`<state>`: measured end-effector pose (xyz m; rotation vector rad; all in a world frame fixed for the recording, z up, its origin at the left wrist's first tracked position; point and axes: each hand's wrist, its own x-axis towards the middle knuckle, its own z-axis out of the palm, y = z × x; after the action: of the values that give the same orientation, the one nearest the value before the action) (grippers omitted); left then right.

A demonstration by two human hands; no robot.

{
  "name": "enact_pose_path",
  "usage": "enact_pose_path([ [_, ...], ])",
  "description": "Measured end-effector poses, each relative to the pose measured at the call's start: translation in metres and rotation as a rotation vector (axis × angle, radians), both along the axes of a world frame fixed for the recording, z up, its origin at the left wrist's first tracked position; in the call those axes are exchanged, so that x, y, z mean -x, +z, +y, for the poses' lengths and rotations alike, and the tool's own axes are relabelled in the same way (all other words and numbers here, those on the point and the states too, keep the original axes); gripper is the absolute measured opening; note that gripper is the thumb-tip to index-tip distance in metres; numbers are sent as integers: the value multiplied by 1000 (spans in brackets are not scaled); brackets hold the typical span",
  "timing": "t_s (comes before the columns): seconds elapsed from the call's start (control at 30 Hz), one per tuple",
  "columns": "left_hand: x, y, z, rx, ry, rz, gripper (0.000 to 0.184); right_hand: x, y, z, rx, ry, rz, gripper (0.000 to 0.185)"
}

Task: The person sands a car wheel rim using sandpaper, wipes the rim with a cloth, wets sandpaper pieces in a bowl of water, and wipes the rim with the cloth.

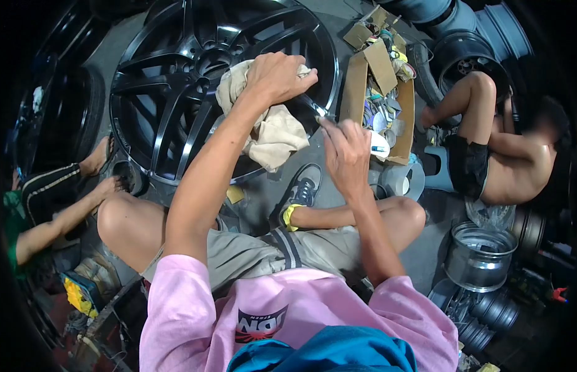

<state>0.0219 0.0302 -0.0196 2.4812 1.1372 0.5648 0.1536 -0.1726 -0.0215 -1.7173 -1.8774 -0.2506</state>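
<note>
A large black alloy wheel rim [177, 133] with polished spoke edges lies in front of me. My left hand [279, 77] rests over its right side, fingers curled on a crumpled beige cloth [273, 139] that drapes across the spokes. Just right of the rim's edge is my right hand [347, 149], its fingers pinched together. A small tip shows by its index finger near the rim, but I cannot make out what it holds. A white and blue item [379, 145] appears beside that hand, partly covered by it.
An open cardboard box [405, 124] full of discs and small tools stands to the right. A person [518, 149] sits beyond it; another person's arm [65, 223] reaches in from the left. A silver rim [480, 257] stands at lower right. My shoe [306, 186] is below the wheel.
</note>
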Motion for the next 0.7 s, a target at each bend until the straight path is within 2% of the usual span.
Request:
enact_pose_path([
  [0.1,1,-7,-4,-21,9,-55,49,-7,4,13,3,-14,-33,24],
  [0.17,5,-6,-4,-120,-74,-167,42,-6,9,8,-11,10,6,22],
  [0.27,14,-5,-26,-174,-89,-205,25,-15,13,-13,2,31,69,19],
  [0.3,15,-8,-36,-175,-93,-199,25,-21,12,-20,23,29,90,18],
  [0.37,14,-14,-60,-227,-189,-347,24,-30,17,-27,31,-34,135,18],
  [0.4,13,-13,-75,-174,-232,-254,29,-34,18,-27,30,-90,170,18],
  [0.5,18,-8,-99,-190,-276,-303,33,-42,15,-23,-34,-142,248,19],
  [0.6,42,6,-103,-125,-390,-212,38,-48,7,-22,-106,-202,350,20],
  [0.67,55,20,-106,-192,-592,-63,41,-52,7,-23,-102,-214,431,21],
  [0.7,61,27,-109,-219,-674,5,37,-52,8,-24,-104,-217,438,21],
])
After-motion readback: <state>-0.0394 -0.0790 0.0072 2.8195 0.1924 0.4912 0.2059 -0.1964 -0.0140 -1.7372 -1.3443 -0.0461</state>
